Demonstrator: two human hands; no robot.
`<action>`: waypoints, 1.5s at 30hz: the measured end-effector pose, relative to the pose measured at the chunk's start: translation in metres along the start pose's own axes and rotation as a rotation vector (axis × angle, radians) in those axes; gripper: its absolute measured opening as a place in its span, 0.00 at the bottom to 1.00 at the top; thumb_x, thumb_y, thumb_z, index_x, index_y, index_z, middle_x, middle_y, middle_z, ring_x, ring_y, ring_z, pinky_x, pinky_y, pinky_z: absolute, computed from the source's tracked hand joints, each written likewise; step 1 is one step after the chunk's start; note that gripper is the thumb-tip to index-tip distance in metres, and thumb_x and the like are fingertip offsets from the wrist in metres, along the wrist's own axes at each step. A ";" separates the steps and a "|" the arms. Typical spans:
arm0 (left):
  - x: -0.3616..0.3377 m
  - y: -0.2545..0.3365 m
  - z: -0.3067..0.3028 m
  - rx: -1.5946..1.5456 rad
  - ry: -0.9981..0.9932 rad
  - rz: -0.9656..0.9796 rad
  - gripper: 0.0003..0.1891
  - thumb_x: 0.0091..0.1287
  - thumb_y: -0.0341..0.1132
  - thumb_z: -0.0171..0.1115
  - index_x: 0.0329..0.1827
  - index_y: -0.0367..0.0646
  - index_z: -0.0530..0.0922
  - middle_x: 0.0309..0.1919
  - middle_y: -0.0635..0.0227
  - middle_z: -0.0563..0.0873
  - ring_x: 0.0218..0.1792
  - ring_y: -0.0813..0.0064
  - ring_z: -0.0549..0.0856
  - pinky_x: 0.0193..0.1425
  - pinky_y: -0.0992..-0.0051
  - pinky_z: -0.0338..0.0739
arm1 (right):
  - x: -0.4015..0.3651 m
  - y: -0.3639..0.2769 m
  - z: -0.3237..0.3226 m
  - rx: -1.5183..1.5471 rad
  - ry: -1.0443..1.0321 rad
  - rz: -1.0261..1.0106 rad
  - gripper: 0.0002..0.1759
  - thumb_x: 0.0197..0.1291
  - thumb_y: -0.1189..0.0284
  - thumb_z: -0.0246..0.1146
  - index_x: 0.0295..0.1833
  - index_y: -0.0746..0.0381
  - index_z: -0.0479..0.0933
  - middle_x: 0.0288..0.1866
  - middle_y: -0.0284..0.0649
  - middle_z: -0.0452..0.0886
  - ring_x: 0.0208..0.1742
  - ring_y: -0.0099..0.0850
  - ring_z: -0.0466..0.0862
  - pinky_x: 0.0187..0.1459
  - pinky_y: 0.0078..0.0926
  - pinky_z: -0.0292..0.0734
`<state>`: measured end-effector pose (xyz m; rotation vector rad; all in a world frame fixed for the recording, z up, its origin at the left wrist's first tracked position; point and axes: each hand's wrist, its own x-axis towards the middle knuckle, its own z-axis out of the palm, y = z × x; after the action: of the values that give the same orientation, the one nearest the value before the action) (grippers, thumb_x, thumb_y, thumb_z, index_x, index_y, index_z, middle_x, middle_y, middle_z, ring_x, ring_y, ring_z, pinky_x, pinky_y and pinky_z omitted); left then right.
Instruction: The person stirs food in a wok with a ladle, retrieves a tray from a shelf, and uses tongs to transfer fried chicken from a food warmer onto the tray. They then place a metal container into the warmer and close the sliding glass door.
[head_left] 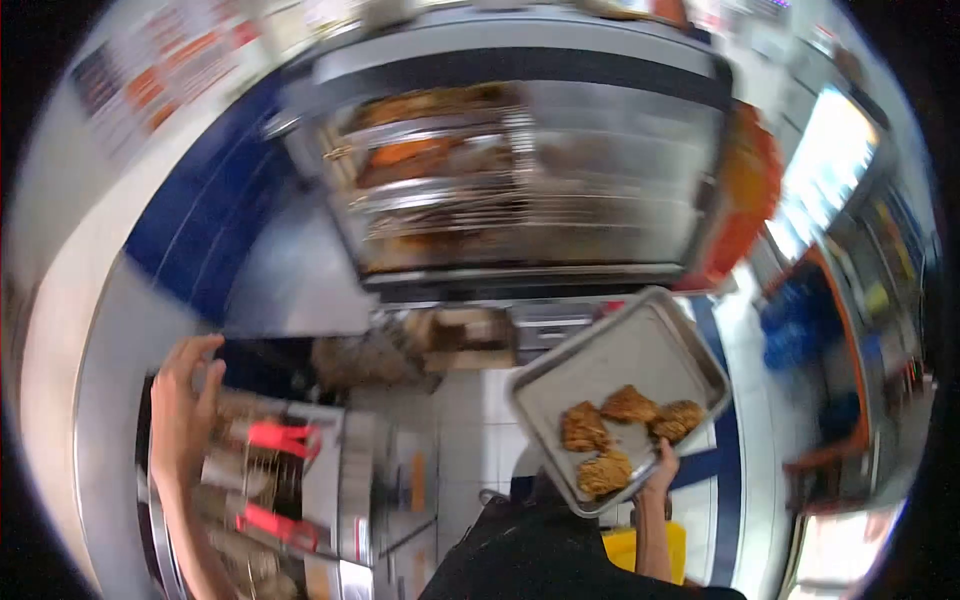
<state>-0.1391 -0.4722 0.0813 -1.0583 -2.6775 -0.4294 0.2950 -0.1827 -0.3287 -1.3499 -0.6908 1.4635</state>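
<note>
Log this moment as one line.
left hand: open, by red-handled baskets | right hand: holds tray by edge | tray: four fried pieces | ahead: cabinet, blurred

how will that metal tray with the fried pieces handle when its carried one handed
The tray looks like rigid sheet metal, so probably stiff. The right hand grips just one edge, so it may feel lopsided. The four fried pieces lie loose on smooth metal and could slide if tilted, though the raised rim should catch them.
</note>
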 end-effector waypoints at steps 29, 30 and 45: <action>0.269 0.407 0.374 0.139 0.309 1.504 0.11 0.59 0.43 0.57 0.32 0.45 0.82 0.38 0.71 0.79 0.49 0.70 0.73 0.56 0.61 0.63 | 0.090 -0.024 -0.032 0.071 0.810 0.097 0.48 0.56 0.50 0.58 0.71 0.69 0.46 0.69 0.49 0.56 0.69 0.42 0.58 0.65 0.40 0.54; 0.271 0.385 0.367 0.168 0.264 1.477 0.11 0.59 0.42 0.57 0.31 0.45 0.82 0.37 0.70 0.79 0.48 0.70 0.73 0.56 0.61 0.62 | 0.102 -0.008 -0.044 0.015 0.805 0.091 0.46 0.56 0.50 0.57 0.70 0.69 0.50 0.68 0.50 0.57 0.69 0.42 0.58 0.65 0.41 0.54; 0.289 0.215 0.293 0.353 -0.145 1.012 0.15 0.63 0.44 0.56 0.37 0.40 0.80 0.31 0.60 0.82 0.41 0.64 0.79 0.54 0.59 0.63 | 0.076 -0.066 0.068 0.414 0.753 -0.095 0.29 0.64 0.58 0.48 0.62 0.69 0.66 0.59 0.44 0.70 0.59 0.37 0.71 0.60 0.35 0.65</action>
<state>-0.2264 -0.0389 -0.0607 -2.1073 -1.8271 0.3078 0.2563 -0.0764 -0.2847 -1.3711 0.0382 0.8469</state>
